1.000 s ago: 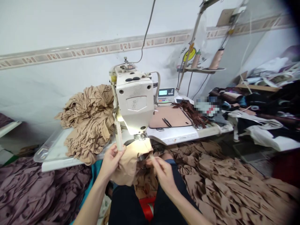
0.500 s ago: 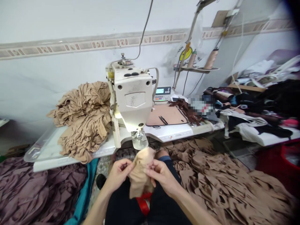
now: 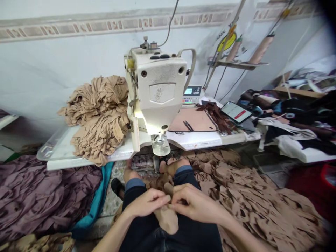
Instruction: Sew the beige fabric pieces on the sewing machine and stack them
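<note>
Over the lap, my left hand (image 3: 150, 202) and my right hand (image 3: 189, 202) come close together, both pinching a small tan piece of fabric (image 3: 167, 219). Part of the cloth hangs below the fingers, and another bit shows above them. The pinched edge is partly hidden by the fingers. Ahead stands a white sewing machine (image 3: 161, 87), its lamp lit over the metal needle plate (image 3: 160, 146). No cloth lies under its needle.
A heap of tan fabric (image 3: 101, 119) sits left of the machine. Thread snips (image 3: 188, 125) lie on a pink mat (image 3: 198, 119), with a phone (image 3: 236, 112) farther right. Brown cloth (image 3: 257, 196) and purple cloth (image 3: 49, 196) pile up on either side below.
Both hands have drawn nearer to each other and lower, toward the lap. The tan fabric, held up and spread before, now hangs downward from the fingers. The camera view has tilted down.
</note>
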`<state>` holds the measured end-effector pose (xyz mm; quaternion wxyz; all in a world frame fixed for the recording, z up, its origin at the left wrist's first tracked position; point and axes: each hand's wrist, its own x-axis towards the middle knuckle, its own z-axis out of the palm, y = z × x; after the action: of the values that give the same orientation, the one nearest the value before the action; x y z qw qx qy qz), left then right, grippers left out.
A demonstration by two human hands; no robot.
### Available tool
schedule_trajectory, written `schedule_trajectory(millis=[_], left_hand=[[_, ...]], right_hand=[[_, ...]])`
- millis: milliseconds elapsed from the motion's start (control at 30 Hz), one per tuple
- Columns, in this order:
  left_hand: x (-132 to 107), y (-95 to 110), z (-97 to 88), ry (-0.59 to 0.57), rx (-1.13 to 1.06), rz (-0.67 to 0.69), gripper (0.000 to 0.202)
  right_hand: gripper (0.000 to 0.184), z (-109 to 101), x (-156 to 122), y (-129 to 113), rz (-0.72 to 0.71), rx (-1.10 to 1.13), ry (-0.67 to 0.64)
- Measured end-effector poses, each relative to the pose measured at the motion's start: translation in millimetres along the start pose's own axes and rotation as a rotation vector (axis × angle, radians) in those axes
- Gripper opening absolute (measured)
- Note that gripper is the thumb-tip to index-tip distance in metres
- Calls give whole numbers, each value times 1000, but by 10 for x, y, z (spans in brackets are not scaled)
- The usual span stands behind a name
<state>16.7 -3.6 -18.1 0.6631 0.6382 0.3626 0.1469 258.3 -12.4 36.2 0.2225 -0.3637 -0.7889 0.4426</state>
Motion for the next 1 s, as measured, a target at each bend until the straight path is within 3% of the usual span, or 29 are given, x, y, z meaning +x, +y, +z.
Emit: schedule_trajectory(millis=[133,300,433,633,733,833,1000], left_hand=[[-77,65,-81,129,-53,64,43],[-68,207,-193,361,-59,143,35],[-73,284,-270,396,-86,215,40],[-95,429,-354,498,424,413,28],[-84,479,-347,545,545,495,29],[-47,544,-341,602,524,513,30],[77,733,-419,655,291,427,34]], right_hand=[[28,-100,-7,157,96,111,84],[42,-76,156,248,168,300,343],[47,-110,267,162,152,310,441],[37,-243,232,-148,-16,22,542],[31,-285,224,-284,-138,-109,589],[27,-327,285,-335,-176,-108,656],[34,-437,510,-239,-65,57,762]])
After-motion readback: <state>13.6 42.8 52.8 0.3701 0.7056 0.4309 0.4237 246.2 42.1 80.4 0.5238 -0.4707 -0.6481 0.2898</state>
